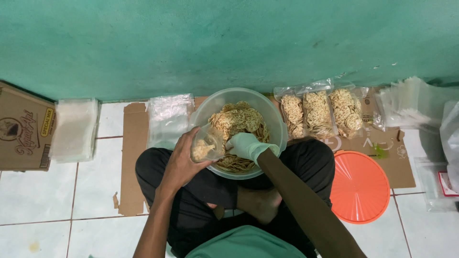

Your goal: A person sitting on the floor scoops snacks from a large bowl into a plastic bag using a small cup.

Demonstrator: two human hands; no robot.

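Over the clear bowl (277,125) of crackers (239,119), the left hand (184,160) holds a small plastic bag (206,143), its grip closed around it. The gloved right hand (245,145) reaches into the crackers; its grip I cannot tell.

The cardboard box (24,126) is cut off at the left edge — crackers (237,122) under the gloved right hand (246,145) hidden.

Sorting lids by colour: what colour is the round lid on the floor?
Orange, in the head view: lid.

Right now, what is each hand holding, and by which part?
The left hand holds a small clear bag by its side, partly filled with crackers. Whether the gloved right hand, over the bowl, holds anything cannot be told.
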